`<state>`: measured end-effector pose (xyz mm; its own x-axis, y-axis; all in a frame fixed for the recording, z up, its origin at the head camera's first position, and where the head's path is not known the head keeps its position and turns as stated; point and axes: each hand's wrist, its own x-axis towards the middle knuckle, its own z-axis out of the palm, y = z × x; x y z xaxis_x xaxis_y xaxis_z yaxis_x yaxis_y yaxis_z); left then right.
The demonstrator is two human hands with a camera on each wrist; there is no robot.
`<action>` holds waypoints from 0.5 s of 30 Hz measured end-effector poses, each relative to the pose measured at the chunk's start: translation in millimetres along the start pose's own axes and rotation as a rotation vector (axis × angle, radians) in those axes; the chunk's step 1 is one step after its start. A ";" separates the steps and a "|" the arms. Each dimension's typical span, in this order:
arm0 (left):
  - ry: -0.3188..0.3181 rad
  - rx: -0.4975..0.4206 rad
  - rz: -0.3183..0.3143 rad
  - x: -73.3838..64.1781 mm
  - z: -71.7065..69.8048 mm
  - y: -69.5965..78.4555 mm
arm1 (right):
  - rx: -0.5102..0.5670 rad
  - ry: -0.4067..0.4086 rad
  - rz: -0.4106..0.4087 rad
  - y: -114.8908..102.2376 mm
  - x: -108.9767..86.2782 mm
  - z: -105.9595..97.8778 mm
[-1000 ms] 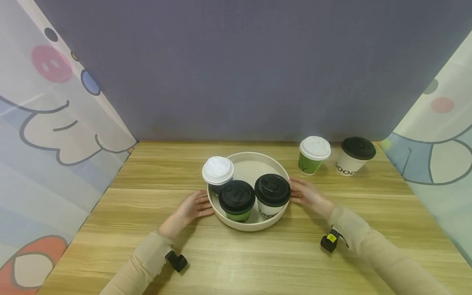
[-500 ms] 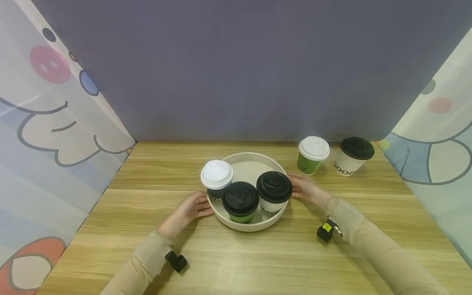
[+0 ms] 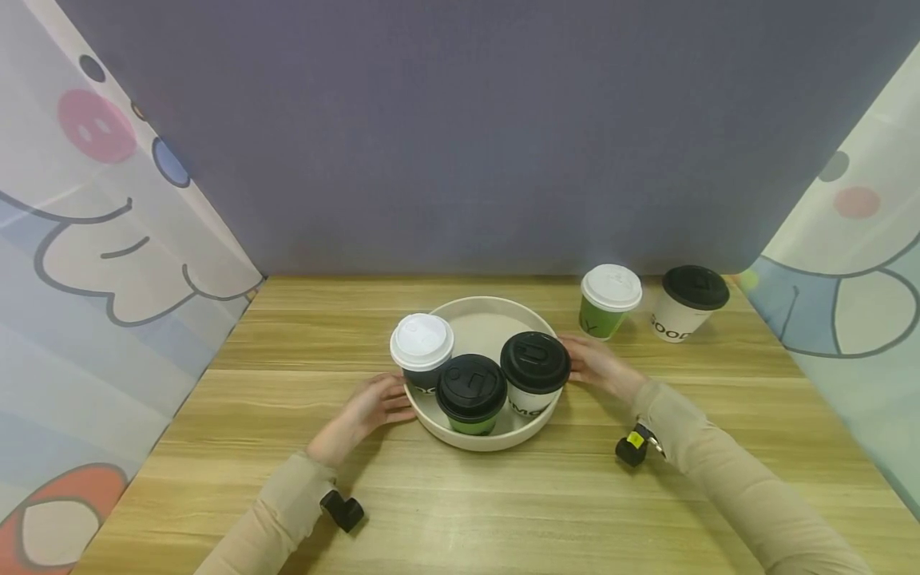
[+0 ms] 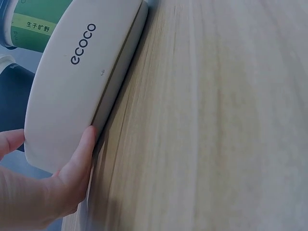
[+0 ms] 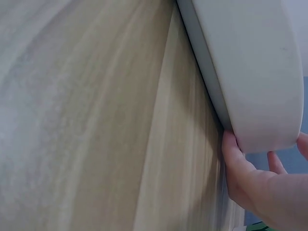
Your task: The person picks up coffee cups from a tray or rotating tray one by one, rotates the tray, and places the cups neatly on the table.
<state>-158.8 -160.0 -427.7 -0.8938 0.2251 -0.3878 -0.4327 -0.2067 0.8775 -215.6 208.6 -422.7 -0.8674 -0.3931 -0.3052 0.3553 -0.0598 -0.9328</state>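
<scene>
A round cream turntable tray (image 3: 496,442) marked "ecoco" bears three lidded coffee cups: a dark cup with a white lid (image 3: 422,339), a green cup with a black lid (image 3: 471,387) and a white cup with a black lid (image 3: 535,363). At the tray's left side my left hand (image 3: 370,407) touches the outer wall, its fingers extended and spread. In the left wrist view one fingertip (image 4: 89,132) lies at the tray's lower seam. Against the opposite wall rests my right hand (image 3: 592,363), its digits (image 5: 232,144) spread from the base to the rim.
Behind the right hand stand a green cup with a white lid (image 3: 609,299) and a white cup with a black lid (image 3: 690,303). A grey partition (image 3: 460,144) borders the wooden table (image 3: 467,519) at the back. Printed curtains (image 3: 79,263) hang at both sides.
The tray has turned a little counterclockwise: the white-lidded cup shifted nearer, both black-lidded cups rightward. My right hand slid slightly away from me along the wall; the left hand stayed put.
</scene>
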 end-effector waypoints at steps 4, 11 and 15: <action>-0.005 -0.001 0.002 0.3 -0.3 -0.2 | -0.026 0.015 -0.017 0.0 -1.5 1.3; -0.023 0.004 0.004 -0.9 -1.4 -1.6 | -0.013 0.020 -0.064 -0.2 -8.9 3.8; -0.045 0.004 0.007 -5.3 -2.0 -1.8 | -0.032 0.044 -0.091 -1.1 -15.9 6.6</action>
<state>-153.5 -162.7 -427.8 -0.8906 0.2666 -0.3685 -0.4260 -0.2048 0.8812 -199.9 208.9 -415.6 -0.9101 -0.3469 -0.2267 0.2639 -0.0634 -0.9625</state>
